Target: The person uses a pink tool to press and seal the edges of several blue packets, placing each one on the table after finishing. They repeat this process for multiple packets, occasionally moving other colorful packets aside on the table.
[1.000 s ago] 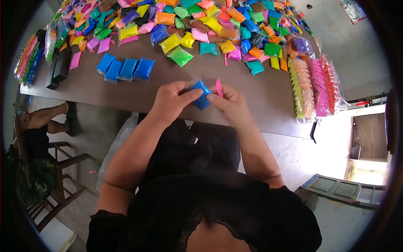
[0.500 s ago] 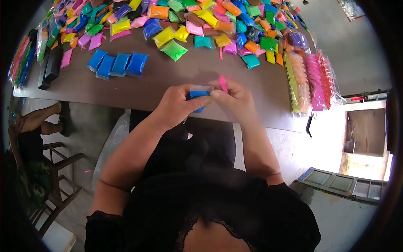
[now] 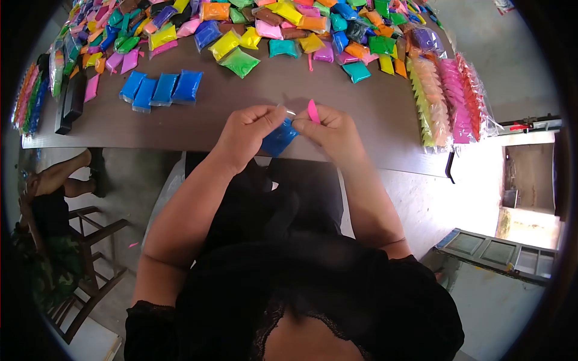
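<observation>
Between my two hands, over the table's front edge, hangs a blue packet [image 3: 279, 139] in clear film. My left hand [image 3: 248, 133] pinches its upper edge with thumb and fingers. My right hand [image 3: 330, 129] is closed beside it, its thumb and forefinger gripping the packet's upper right corner. A pink pointed tool [image 3: 313, 112] sticks up from the fingers of my right hand. To the left on the table, several blue packets [image 3: 164, 89] lie side by side in a row.
Many coloured packets [image 3: 283, 48] cover the back of the brown table [image 3: 229, 96]. Bags of coloured shapes [image 3: 454, 102] lie at the right. A black object [image 3: 75, 96] is at the left. A seated person's leg [image 3: 66, 171] and a wooden chair [image 3: 99, 231] are at lower left.
The blue packet has turned and now hangs lower, more of it showing below my fingers. My hands have shifted slightly up the picture. The view has moved a little.
</observation>
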The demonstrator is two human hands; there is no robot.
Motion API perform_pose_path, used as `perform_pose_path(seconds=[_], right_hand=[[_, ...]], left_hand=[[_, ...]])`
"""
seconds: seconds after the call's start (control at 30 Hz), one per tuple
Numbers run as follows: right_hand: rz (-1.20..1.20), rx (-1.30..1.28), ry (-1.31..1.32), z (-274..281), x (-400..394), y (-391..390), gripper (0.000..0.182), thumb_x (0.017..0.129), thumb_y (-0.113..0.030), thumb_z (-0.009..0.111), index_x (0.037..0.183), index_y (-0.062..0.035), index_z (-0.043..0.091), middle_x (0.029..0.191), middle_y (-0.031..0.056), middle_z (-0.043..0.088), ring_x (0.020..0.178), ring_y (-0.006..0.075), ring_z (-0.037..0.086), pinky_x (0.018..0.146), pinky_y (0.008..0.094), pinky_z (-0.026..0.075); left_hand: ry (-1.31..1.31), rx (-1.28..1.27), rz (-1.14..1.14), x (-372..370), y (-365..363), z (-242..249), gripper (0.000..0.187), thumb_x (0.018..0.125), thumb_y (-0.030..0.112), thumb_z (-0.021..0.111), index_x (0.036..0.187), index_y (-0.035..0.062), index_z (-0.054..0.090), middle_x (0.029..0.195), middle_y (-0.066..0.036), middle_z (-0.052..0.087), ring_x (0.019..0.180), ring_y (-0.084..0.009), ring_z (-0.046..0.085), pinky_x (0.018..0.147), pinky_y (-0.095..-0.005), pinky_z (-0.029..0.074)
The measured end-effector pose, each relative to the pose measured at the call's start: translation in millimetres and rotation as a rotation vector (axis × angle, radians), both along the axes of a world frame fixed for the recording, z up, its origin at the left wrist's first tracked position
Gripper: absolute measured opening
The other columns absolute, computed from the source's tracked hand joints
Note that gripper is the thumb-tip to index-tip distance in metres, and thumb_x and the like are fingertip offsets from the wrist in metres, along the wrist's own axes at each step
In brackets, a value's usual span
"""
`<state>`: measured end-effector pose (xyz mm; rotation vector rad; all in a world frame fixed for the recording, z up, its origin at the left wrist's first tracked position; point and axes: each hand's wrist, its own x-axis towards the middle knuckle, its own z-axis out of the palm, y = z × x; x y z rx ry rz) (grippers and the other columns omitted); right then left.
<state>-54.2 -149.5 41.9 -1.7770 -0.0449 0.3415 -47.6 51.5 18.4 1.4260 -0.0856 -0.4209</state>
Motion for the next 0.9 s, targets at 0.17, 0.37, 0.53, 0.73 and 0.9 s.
perform_pose_path(seconds=[0.17, 0.37, 0.53, 0.73, 0.9], right_hand=[[-0.082, 0.325, 0.115, -18, 2, -9, 0.020, 0.088, -0.012, 0.072, 0.102, 0.0012, 0.069, 0.079, -0.0014, 0.064, 0.074, 0.0075, 0.056, 0.068, 0.0239, 0.047], [-0.055, 0.136, 0.038, -15, 5, -3, 0.015, 0.087, -0.010, 0.073, 0.097, 0.0005, 0.070, 0.084, -0.0001, 0.064, 0.078, 0.0072, 0.056, 0.066, 0.0247, 0.047], [-0.011, 0.018, -0.308, -26, 13, -5, 0.011, 0.086, -0.010, 0.072, 0.095, -0.0029, 0.071, 0.088, 0.0042, 0.067, 0.080, 0.0121, 0.061, 0.068, 0.0261, 0.048], [0.140, -0.477, -0.879, -42, 21, -19, 0.011, 0.085, -0.010, 0.071, 0.095, -0.0035, 0.071, 0.093, 0.0113, 0.069, 0.087, 0.0233, 0.067, 0.073, 0.0314, 0.052], [-0.163, -0.351, -0.618, -44, 21, -21, 0.014, 0.087, -0.012, 0.070, 0.096, -0.0024, 0.071, 0.094, 0.0125, 0.070, 0.090, 0.0256, 0.067, 0.077, 0.0335, 0.052]], left_hand=[[0.190, -0.286, -0.006, -5, -3, 8, 0.027, 0.091, 0.018, 0.071, 0.111, -0.0002, 0.066, 0.098, -0.003, 0.068, 0.090, -0.0107, 0.065, 0.078, -0.0291, 0.056], [-0.011, 0.102, -0.074, -3, -1, -5, 0.028, 0.088, 0.008, 0.072, 0.114, 0.0027, 0.066, 0.099, -0.001, 0.068, 0.088, -0.0100, 0.065, 0.078, -0.0287, 0.055], [-0.411, 0.338, 0.053, -3, 3, 5, 0.035, 0.087, 0.009, 0.072, 0.120, 0.0026, 0.065, 0.107, -0.006, 0.069, 0.100, -0.0132, 0.065, 0.088, -0.0325, 0.052], [-1.193, 1.149, -0.096, -21, 6, -23, 0.051, 0.090, 0.032, 0.064, 0.132, 0.0049, 0.057, 0.143, -0.010, 0.049, 0.134, -0.0273, 0.044, 0.112, -0.0459, 0.032], [-0.948, 0.917, -0.076, -22, 9, -23, 0.073, 0.088, 0.048, 0.060, 0.143, 0.0020, 0.043, 0.154, -0.017, 0.031, 0.144, -0.0320, 0.028, 0.117, -0.0496, 0.023]])
